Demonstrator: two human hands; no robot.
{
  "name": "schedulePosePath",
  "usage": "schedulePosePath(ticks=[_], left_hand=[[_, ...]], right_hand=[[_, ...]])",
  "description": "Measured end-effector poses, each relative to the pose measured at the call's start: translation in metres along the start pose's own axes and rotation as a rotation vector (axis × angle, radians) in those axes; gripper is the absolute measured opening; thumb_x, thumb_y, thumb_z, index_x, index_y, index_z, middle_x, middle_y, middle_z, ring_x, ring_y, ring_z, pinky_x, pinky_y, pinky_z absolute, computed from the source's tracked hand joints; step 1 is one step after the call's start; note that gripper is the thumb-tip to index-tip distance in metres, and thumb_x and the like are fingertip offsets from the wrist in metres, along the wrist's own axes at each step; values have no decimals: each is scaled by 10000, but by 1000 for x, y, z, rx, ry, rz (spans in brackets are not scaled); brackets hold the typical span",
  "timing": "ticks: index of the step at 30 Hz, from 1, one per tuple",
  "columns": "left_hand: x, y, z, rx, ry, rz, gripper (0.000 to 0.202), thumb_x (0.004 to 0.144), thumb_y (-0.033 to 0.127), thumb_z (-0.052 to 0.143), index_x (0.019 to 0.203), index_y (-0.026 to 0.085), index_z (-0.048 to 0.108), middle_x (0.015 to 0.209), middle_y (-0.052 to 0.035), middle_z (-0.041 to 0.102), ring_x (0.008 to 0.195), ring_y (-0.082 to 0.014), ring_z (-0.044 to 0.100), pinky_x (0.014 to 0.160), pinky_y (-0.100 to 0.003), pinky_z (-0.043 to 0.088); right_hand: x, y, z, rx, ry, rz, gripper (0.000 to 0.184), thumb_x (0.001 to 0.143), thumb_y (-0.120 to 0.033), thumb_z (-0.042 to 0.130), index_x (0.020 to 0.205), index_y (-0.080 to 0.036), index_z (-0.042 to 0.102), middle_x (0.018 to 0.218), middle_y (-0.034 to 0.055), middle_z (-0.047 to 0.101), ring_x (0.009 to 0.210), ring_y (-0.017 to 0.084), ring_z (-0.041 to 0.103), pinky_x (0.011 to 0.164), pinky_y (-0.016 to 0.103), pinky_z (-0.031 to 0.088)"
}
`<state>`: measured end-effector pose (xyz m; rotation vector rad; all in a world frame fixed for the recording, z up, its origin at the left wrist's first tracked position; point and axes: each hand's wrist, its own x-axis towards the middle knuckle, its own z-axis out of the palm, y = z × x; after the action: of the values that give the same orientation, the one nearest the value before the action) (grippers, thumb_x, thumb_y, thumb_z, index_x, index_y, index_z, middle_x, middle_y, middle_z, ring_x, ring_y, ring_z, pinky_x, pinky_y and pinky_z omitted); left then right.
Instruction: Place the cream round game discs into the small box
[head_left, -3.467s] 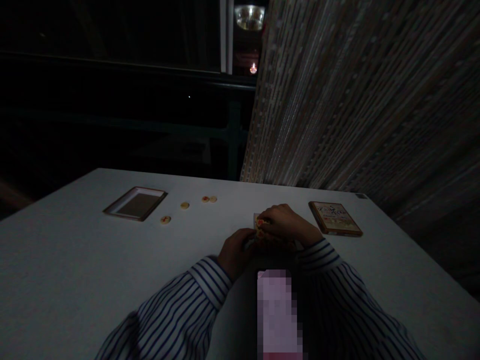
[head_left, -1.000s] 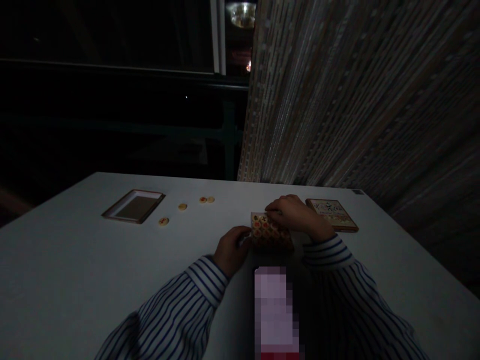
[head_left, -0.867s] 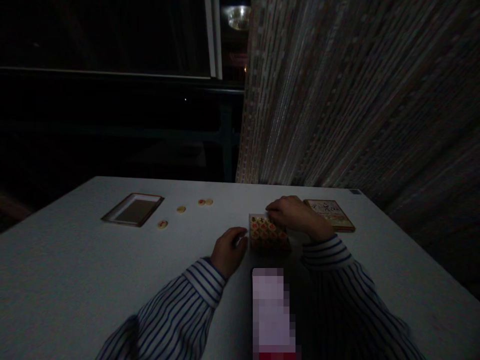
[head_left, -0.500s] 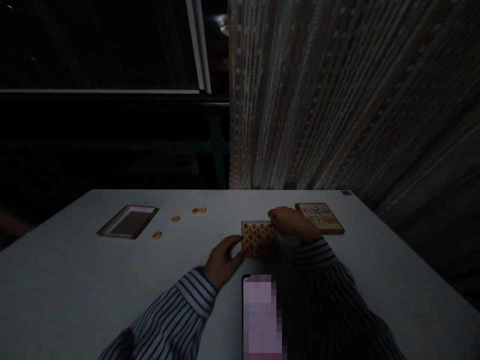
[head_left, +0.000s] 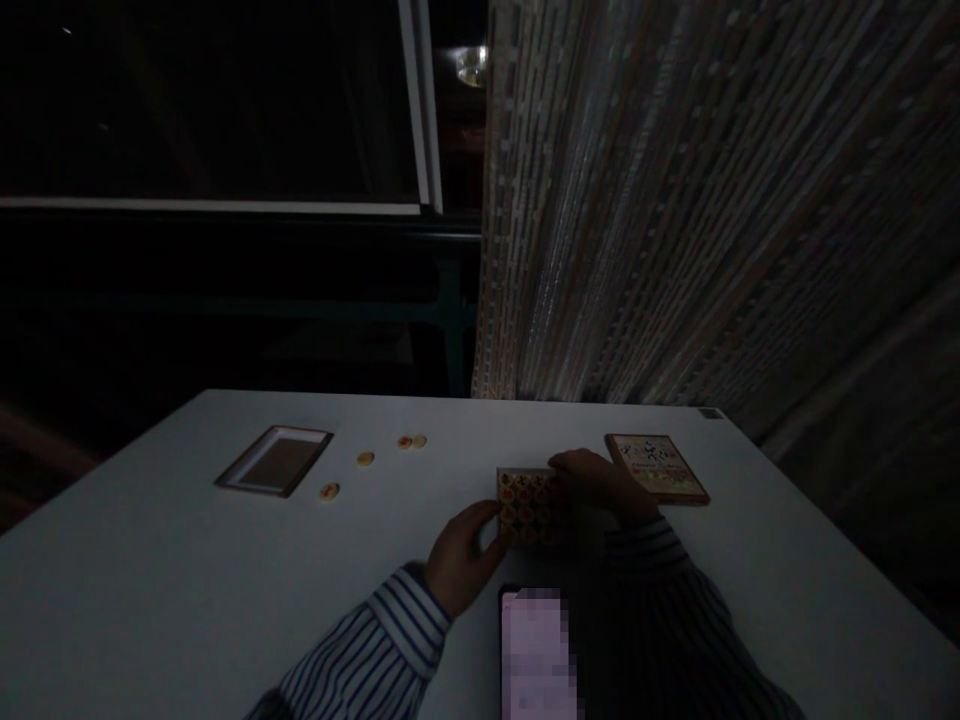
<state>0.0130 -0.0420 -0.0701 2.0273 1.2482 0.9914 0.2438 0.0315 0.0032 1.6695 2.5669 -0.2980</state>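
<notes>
A small box point(head_left: 517, 469) lies on the white table, filled with rows of round Chinese chess pieces point(head_left: 525, 495) bearing red and dark characters. Around its left side curls my left hand point(head_left: 463, 560), thumb at the near corner and fingers along the edge. My right hand point(head_left: 606, 487) is bent over the box's far right corner, closed against it; its palm and some fingertips are hidden. Deep shadow covers the right part of the box. Directly below the box lies a phone point(head_left: 536, 650) with its lit screen blurred out.
To the left sits an open, shallow box lid or tray point(head_left: 274, 462). Loose chess pieces lie nearby: one red-marked point(head_left: 329, 492), one plain point(head_left: 365, 459), and a touching pair point(head_left: 412, 441). A printed box cover point(head_left: 658, 468) rests at right. A string curtain point(head_left: 600, 200) hangs behind the table.
The whole view has shifted, so everything sits lower and slightly right. My right hand now reaches over the box's far right corner. My left hand keeps its hold on the left side.
</notes>
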Motion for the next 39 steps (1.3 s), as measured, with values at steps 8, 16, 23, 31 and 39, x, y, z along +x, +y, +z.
schedulePosePath(ticks=[8,16,23,31,39], left_hand=[[2,5,-2,-47,26,-18,350,777,242,525,1123,193,542,1124,-77,602,1036,-197,549,915,-361,439],[2,4,-3,-128,146,-120,271,780,253,519,1033,173,576,922,-62,648,806,-152,599,740,-293,496],[4,5,-8,-124,181,-113,244,780,228,492,989,169,605,910,-62,661,772,-147,606,711,-286,501],[2,-6,-30,-158,251,-221,267,780,295,505,987,163,611,955,-72,665,842,-164,618,791,-326,495],[-3,-20,-58,-129,285,-240,298,779,345,513,992,163,615,942,-72,666,831,-165,617,792,-326,492]], right_hand=[[1,12,7,28,34,117,368,832,-192,372,1143,-167,568,1140,125,599,1035,219,551,855,339,403],[0,-12,-9,8,90,68,388,841,-210,338,1150,-139,562,1140,124,602,1037,219,557,859,330,398],[-6,-32,-18,30,165,1,375,866,-258,335,1123,-147,585,1121,112,615,1032,205,556,873,304,393],[-8,-30,-32,64,268,49,362,872,-278,349,1114,-163,592,1119,74,621,1020,182,558,882,273,385],[11,-48,-44,1,199,-65,366,859,-294,363,1107,-168,600,1093,81,633,1009,197,562,865,284,390]])
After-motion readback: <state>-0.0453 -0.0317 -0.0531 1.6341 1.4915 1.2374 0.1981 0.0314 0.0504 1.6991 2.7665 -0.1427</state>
